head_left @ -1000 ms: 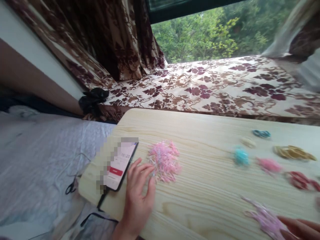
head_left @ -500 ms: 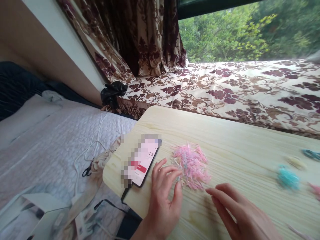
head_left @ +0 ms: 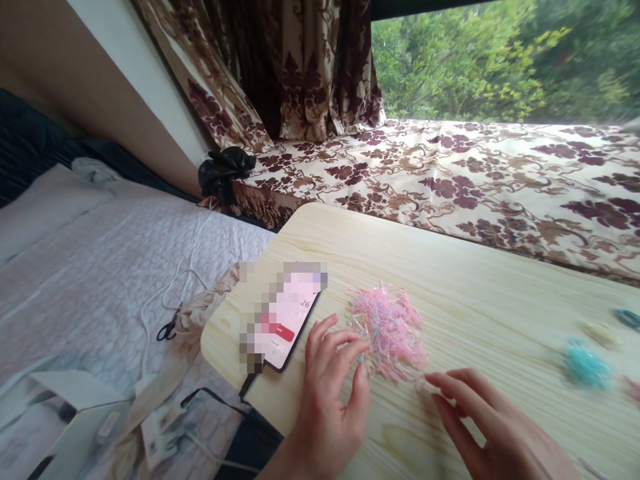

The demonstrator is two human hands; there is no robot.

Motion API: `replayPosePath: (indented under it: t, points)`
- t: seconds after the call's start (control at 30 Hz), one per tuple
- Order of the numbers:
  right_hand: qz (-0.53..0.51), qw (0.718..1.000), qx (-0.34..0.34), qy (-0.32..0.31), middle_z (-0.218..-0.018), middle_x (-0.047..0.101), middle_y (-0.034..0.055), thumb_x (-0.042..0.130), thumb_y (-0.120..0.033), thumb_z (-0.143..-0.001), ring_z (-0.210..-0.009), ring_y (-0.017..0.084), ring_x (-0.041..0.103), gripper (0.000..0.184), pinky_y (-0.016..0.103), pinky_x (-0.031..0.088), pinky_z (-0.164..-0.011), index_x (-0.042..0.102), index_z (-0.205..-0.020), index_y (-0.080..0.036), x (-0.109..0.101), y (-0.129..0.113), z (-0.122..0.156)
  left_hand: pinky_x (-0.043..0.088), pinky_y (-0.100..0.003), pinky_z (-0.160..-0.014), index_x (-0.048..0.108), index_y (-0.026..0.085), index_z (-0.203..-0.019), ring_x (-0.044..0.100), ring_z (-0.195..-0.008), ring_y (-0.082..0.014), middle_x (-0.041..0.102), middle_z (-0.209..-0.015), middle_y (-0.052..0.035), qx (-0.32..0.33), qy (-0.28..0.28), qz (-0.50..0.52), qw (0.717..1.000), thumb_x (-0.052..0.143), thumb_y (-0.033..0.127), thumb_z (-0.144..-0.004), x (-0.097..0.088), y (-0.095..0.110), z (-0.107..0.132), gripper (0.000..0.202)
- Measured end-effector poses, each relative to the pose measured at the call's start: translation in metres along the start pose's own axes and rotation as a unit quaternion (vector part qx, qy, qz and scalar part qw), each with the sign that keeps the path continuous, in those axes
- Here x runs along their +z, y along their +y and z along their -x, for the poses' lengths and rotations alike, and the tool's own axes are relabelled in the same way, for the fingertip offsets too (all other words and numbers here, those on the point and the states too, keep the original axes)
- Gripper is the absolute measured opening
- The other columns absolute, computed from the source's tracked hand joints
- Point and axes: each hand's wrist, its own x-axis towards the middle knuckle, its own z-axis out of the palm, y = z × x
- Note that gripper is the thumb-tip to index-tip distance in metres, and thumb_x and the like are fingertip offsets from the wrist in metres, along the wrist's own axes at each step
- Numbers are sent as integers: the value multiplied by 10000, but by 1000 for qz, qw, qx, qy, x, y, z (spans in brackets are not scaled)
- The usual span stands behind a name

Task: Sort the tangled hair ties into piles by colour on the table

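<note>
A heap of small pink elastic bands (head_left: pixel 389 330) lies on the pale wooden table (head_left: pixel 465 287). My left hand (head_left: pixel 334 393) rests at the heap's left edge, fingers spread and fingertips touching the bands. Just right of the heap's lower edge, my right hand (head_left: pixel 493 427) reaches in with fingers stretched out, their tips at the bands. Neither hand holds anything that I can see. A phone (head_left: pixel 285 320) with a lit screen lies left of my left hand.
Small piles of teal (head_left: pixel 585 365) and other coloured bands sit at the table's right edge. A black cable (head_left: pixel 210 400) hangs from the phone. A white quilted bed (head_left: pixel 100 267) is on the left, with scissors (head_left: pixel 167 328) and a white cable. Floral cloth (head_left: pixel 450 173) covers the sill behind.
The view has swung left. My right hand has come in from the lower right to the pink heap. My left hand stays at the heap's left edge.
</note>
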Motion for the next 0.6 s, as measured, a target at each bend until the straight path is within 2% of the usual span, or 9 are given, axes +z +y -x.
replayPosePath:
  t: [0.2,0.33,0.47,0.6]
  points:
    - [11,1000,14,-15,-948,701,18,446,-439,-1014,-682,126,713,289,185,517,-539,664,-1129,-287,1,8,0,460,-513,-1092,582,227,-1155,531,-1290,-251,667,-1089,-77,-4,-6,-2,1000,487,65,-905,0,0,1,312]
    - [2,1000,10,-17,-902,677,2,432,-445,-1024,-676,112,698,283,183,503,-541,662,-998,-282,-2,7,1,464,-509,-1088,582,225,-1158,528,-1290,-247,667,-1078,-75,1,-3,-1,1000,484,56,-902,1,0,0,322]
    - [0,1000,1,-8,-888,676,-3,464,-435,-1011,-669,111,698,242,178,508,-542,646,-991,-277,-4,4,0,462,-487,-1094,580,216,-1153,516,-1303,-236,672,-1067,-73,16,-2,-4,1000,489,55,-903,0,1,-2,311]
    - [-7,998,51,-20,-869,671,-4,414,-447,-1023,-681,121,695,305,205,509,-555,632,-899,-273,-2,1,-3,452,-487,-1102,573,218,-1159,513,-1308,-232,670,-1069,-71,16,-2,-6,1000,479,51,-907,0,1,-2,317]
